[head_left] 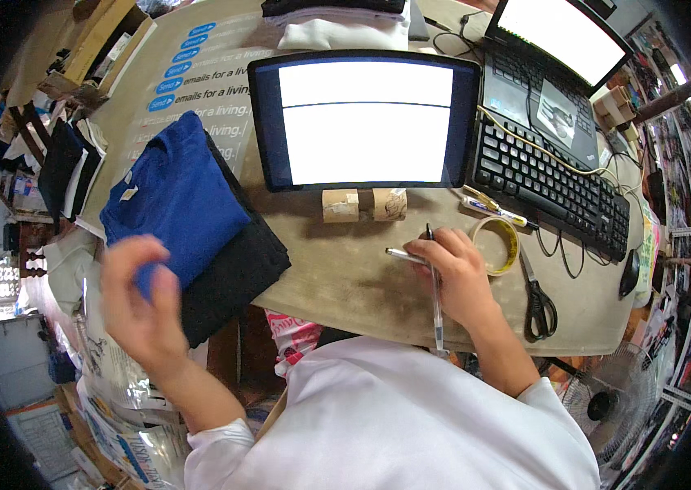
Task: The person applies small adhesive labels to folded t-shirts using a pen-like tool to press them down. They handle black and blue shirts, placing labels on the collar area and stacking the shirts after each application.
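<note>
My right hand [461, 273] is closed over the table in front of the screen. A slim clear pen [436, 304] with a dark end is in its fingers, pointing down toward the table's near edge. A silver pen [401, 255] juts out to the left from under the same fingers; whether it is gripped or lies on the table I cannot tell. My left hand [145, 306], smeared by motion, is raised with thumb and fingers apart and holds nothing. Behind it lies a folded blue shirt [186, 192] on top of folded black cloth [235, 273].
A black-framed screen [266, 122] stands above two cardboard rolls [341, 206]. To the right are a tape roll [511, 245], black-handled scissors [539, 306], a keyboard [554, 184], a laptop [507, 91] and a mouse [630, 273]. Folded cloth [345, 31] is stacked behind; a fan [607, 404] stands below right.
</note>
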Motion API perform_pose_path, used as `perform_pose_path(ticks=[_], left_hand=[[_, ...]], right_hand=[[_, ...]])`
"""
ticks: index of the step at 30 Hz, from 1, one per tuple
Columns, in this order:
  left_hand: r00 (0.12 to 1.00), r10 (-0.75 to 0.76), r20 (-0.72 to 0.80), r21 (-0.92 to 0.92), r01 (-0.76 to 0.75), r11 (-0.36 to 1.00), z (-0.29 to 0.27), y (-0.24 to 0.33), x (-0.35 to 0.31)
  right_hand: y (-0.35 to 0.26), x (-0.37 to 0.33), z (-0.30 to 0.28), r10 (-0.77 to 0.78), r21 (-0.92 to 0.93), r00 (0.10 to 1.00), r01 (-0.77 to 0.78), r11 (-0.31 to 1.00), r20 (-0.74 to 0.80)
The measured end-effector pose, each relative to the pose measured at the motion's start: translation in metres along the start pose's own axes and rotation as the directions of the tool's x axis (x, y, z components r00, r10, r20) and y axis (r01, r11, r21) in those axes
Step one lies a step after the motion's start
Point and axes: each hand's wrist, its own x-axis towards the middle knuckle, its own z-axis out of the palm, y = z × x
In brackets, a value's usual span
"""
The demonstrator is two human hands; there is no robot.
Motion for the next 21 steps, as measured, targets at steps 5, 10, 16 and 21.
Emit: perform_pose_path(ticks=[5,10,16,21], left_hand=[[0.987,-0.163,0.001,0.451,0.146,0.88,-0.012,-0.08,0.022],[0.955,-0.253,0.154,0.45,0.16,0.879,-0.007,-0.082,0.016],[0.967,-0.185,0.177,0.497,0.074,0.865,-0.011,-0.092,0.0],[0.949,-0.156,0.273,0.454,0.016,0.891,-0.012,-0.074,0.0]], right_hand=[[-0.002,0.01,-0.007,-0.009,-0.076,0.966,-0.011,0.997,-0.257],[0.013,0.019,-0.015,-0.026,-0.232,0.92,-0.071,0.97,-0.391],[0.006,0.048,-0.02,-0.007,-0.32,0.965,-0.081,0.944,-0.263],[0.035,0.074,-0.023,-0.046,-0.358,0.929,-0.096,0.929,-0.368]])
